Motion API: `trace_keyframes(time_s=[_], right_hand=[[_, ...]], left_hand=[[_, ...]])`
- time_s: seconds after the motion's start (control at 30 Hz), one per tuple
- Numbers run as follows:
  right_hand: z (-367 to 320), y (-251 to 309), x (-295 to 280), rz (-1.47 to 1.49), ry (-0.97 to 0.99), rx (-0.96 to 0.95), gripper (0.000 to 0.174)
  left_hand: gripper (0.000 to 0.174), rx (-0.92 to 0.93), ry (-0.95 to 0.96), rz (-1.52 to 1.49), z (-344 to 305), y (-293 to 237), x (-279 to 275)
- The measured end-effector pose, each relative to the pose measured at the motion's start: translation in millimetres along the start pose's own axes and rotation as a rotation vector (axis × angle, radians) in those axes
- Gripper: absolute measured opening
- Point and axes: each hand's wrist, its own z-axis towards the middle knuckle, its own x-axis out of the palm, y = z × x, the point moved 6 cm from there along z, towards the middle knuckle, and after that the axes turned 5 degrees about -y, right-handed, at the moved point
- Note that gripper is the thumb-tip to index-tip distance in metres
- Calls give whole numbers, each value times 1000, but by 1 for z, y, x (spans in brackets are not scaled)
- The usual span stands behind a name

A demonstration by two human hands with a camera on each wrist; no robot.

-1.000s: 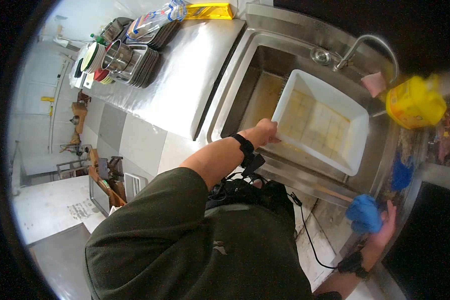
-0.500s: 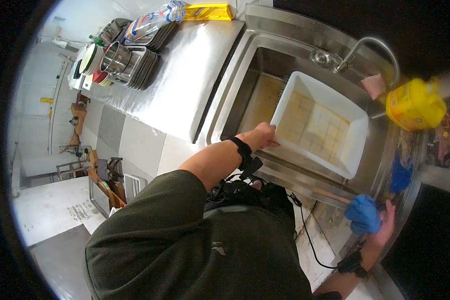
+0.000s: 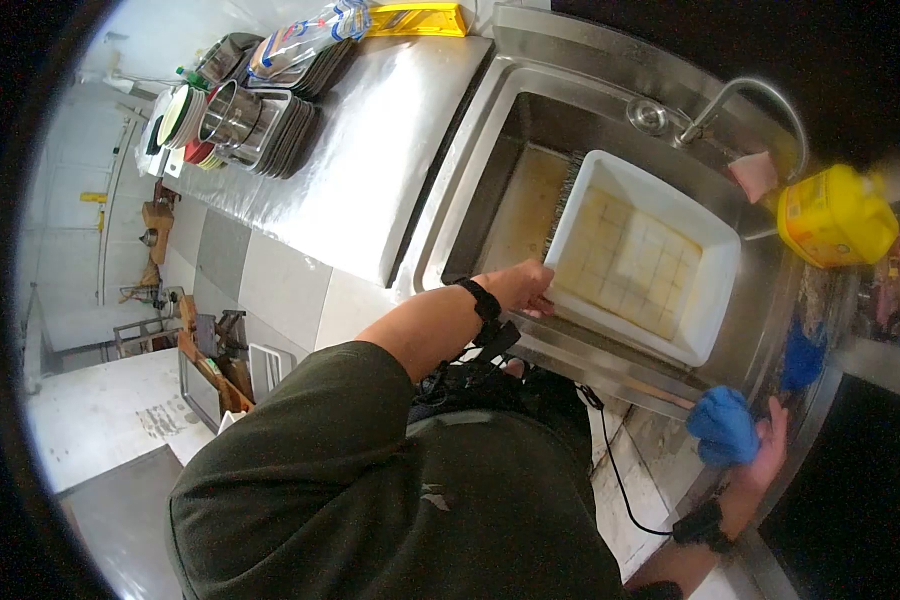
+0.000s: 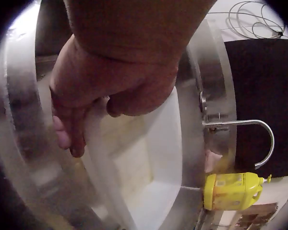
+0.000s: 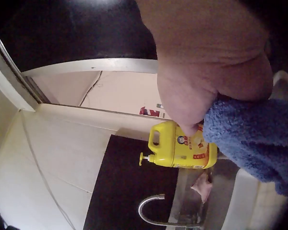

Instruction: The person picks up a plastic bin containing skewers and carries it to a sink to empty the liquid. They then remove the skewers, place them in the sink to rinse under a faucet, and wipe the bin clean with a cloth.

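Observation:
A white plastic tub (image 3: 715, 290) with a gridded bottom and yellowish stains sits tilted in the metal sink (image 3: 460, 240). My left hand (image 3: 520, 287) grips its near left rim, thumb inside and fingers outside, as the left wrist view shows. Over the sink's right front edge my right hand (image 3: 767, 447) holds a bunched blue cloth (image 3: 722, 427), fluffy in the right wrist view. The cloth lies between thumb and palm, with some fingertips standing out past it. Part of the palm is hidden behind the cloth.
A yellow pump jug (image 3: 838, 218) and a pink cloth (image 3: 753, 175) stand by the curved faucet (image 3: 760, 85). Dark bristles (image 3: 562, 195) show beside the tub. A wooden stick (image 3: 660, 392) lies along the sink's front edge. Stacked trays (image 3: 288, 140) occupy the left counter.
The tub has shifted slightly toward the person with my left hand on its rim, and more dark bristles show beside it. My right hand stays nearly still with the blue cloth.

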Motion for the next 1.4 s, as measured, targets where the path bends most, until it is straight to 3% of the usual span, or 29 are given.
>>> trace_keyframes(time_s=[0.07, 0.2, 0.27, 0.47, 0.8, 0.9, 1.23, 1.4], right_hand=[[-3, 1, 6, 24, -67, 23, 45], [-3, 3, 10, 45, -49, 35, 44], [-9, 7, 18, 55, -77, 48, 30], [-7, 12, 20, 12, -83, 17, 32], [-1, 14, 23, 31, -62, 41, 37], [2, 17, 25, 6, -50, 10, 32], [17, 26, 42, -56, -66, -27, 30], [24, 25, 45, -79, -88, -9, 35]], left_hand=[[41, -47, 86, 2, -8, -2, 1], [41, -91, 38, 15, -8, -2, 2], [32, -136, 74, 15, -2, 3, 3], [30, -128, 148, -71, 18, 16, 2], [39, -135, 11, -32, 5, 7, -1], [32, 133, 259, 222, 10, 3, 3], [27, 191, 119, 379, 9, 4, 1], [25, 571, 268, 486, 34, 1, 3]])
